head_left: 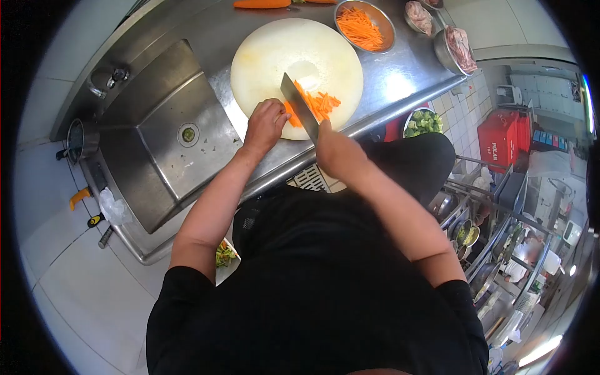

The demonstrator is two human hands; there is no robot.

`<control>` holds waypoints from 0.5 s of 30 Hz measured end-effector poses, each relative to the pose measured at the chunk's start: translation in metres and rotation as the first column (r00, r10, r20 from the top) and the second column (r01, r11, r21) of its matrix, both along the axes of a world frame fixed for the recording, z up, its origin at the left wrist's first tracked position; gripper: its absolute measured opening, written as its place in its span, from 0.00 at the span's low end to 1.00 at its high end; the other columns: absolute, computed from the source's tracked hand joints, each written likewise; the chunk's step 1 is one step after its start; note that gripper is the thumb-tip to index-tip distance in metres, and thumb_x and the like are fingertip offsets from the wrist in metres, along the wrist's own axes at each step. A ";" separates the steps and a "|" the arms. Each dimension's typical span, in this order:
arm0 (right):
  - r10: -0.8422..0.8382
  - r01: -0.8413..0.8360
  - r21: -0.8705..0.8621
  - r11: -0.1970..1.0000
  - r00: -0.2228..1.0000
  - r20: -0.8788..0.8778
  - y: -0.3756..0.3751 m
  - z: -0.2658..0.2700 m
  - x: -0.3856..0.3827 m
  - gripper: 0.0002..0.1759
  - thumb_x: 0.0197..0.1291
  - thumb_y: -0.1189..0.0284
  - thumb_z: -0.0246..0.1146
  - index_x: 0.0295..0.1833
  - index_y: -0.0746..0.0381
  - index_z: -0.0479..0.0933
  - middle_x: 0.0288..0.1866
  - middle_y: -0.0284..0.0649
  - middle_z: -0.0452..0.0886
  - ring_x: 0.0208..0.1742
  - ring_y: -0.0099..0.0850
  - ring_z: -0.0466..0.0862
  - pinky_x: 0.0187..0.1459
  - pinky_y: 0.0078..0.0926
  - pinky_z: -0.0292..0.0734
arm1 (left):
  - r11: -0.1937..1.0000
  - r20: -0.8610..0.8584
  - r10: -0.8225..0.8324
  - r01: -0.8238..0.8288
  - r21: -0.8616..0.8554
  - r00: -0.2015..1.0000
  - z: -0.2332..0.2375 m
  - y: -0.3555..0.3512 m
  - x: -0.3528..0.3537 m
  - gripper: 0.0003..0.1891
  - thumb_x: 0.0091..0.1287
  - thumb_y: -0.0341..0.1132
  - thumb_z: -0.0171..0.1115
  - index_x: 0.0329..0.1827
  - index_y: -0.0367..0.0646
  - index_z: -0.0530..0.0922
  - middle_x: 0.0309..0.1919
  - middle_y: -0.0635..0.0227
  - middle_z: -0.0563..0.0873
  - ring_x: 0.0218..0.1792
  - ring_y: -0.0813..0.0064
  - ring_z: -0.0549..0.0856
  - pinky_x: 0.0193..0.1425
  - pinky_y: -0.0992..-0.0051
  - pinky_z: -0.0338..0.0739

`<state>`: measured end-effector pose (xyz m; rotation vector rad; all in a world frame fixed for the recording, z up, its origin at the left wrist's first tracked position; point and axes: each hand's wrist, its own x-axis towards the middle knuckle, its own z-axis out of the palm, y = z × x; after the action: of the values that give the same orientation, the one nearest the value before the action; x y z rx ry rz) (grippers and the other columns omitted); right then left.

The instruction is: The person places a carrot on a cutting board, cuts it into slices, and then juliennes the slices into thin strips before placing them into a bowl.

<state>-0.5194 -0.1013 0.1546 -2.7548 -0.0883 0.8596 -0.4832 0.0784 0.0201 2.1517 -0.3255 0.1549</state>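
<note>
Work area: a round white board [275,56] lies on a steel counter [400,75], just right of a sink [162,144].

Hands:
- The left hand [265,125] is curled, fingertips pressed down on a carrot piece [291,116] at the near edge of the board. It grasps the piece against the blade.
- The right hand [334,150] is clenched around the handle of a knife [300,106]; the handle itself is hidden by the hand. The blade stands on the board, touching the carrot piece.
- Cut strips [322,102] lie in a loose heap on the board, just right of the blade.

Containers:
- The carrot bowl [382,12], steel, sits beyond the board and holds orange strips.
- The small meat bowl [409,22] holds pale raw meat.
- The large meat bowl [440,53], at the counter's right end, holds pink raw meat.
- The broccoli bowl [406,125] sits below the counter edge and holds green florets.

A whole carrot [262,4] lies at the far counter edge.
</note>
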 end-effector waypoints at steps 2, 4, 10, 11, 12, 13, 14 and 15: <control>-0.027 0.027 -0.002 1.000 1.000 -0.014 -0.002 -0.018 -0.008 0.11 0.68 0.77 0.50 0.53 0.71 0.65 0.39 0.69 0.84 0.44 0.60 0.88 0.48 0.54 0.83 | 1.000 -0.023 0.004 -0.004 -0.007 1.000 0.001 -0.001 -0.003 0.07 0.64 0.30 0.69 0.42 0.38 0.82 0.44 0.60 0.85 0.49 0.55 0.83 0.55 0.62 0.79; -0.031 0.031 0.005 0.999 0.999 0.018 -0.004 -0.033 -0.004 0.11 0.68 0.77 0.50 0.52 0.71 0.65 0.39 0.68 0.84 0.45 0.60 0.88 0.49 0.54 0.83 | 1.000 0.014 -0.007 0.007 -0.029 1.000 0.001 0.000 -0.002 0.07 0.65 0.29 0.69 0.43 0.38 0.82 0.44 0.60 0.86 0.49 0.55 0.84 0.55 0.62 0.80; 0.026 -0.027 0.048 0.998 1.000 0.006 0.000 0.007 0.019 0.12 0.67 0.78 0.51 0.53 0.71 0.66 0.38 0.68 0.84 0.44 0.61 0.87 0.48 0.53 0.82 | 0.999 0.063 -0.045 0.044 0.012 0.997 -0.006 0.004 0.001 0.06 0.66 0.29 0.67 0.43 0.39 0.83 0.45 0.61 0.87 0.50 0.57 0.84 0.56 0.63 0.80; 0.038 -0.039 0.047 0.998 0.999 0.011 -0.001 0.008 0.008 0.12 0.67 0.78 0.51 0.53 0.71 0.66 0.38 0.68 0.84 0.44 0.60 0.88 0.48 0.53 0.83 | 0.999 0.057 -0.040 0.039 0.009 0.998 -0.004 0.003 0.000 0.06 0.66 0.29 0.67 0.43 0.39 0.83 0.45 0.61 0.87 0.50 0.57 0.84 0.56 0.63 0.80; 0.020 -0.021 -0.024 1.000 0.999 -0.041 0.002 0.009 -0.002 0.12 0.67 0.77 0.51 0.53 0.71 0.65 0.38 0.67 0.85 0.44 0.59 0.88 0.48 0.53 0.83 | 0.999 0.050 -0.031 0.031 0.014 0.998 -0.001 0.002 0.000 0.06 0.65 0.29 0.67 0.43 0.38 0.83 0.45 0.61 0.87 0.50 0.57 0.84 0.56 0.63 0.80; 0.028 -0.029 -0.026 0.999 0.999 -0.047 0.002 0.000 -0.007 0.12 0.67 0.77 0.51 0.53 0.71 0.65 0.38 0.67 0.85 0.44 0.59 0.88 0.48 0.53 0.83 | 1.000 0.044 -0.023 0.022 0.021 0.999 0.002 0.002 -0.001 0.06 0.65 0.29 0.67 0.43 0.38 0.83 0.45 0.61 0.87 0.50 0.57 0.84 0.56 0.63 0.81; -0.009 0.007 -0.035 0.999 0.999 -0.052 0.004 -0.008 -0.011 0.12 0.67 0.77 0.51 0.53 0.70 0.65 0.38 0.66 0.85 0.45 0.59 0.88 0.48 0.53 0.83 | 1.000 0.043 -0.017 0.016 0.020 0.999 0.000 0.002 -0.002 0.06 0.65 0.29 0.67 0.43 0.38 0.83 0.45 0.61 0.87 0.50 0.57 0.84 0.56 0.63 0.81; -0.050 0.047 -0.043 0.998 0.998 -0.049 0.004 -0.015 -0.012 0.11 0.68 0.77 0.51 0.53 0.70 0.65 0.38 0.66 0.85 0.45 0.58 0.89 0.48 0.53 0.83 | 1.000 0.039 -0.023 0.023 0.020 0.999 -0.001 0.002 -0.001 0.06 0.65 0.29 0.67 0.43 0.38 0.83 0.45 0.61 0.87 0.50 0.57 0.84 0.56 0.63 0.80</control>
<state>-0.5317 -0.0975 0.1392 -2.7597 0.0058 0.9267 -0.4846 0.0804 0.0196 2.1660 -0.3759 0.1817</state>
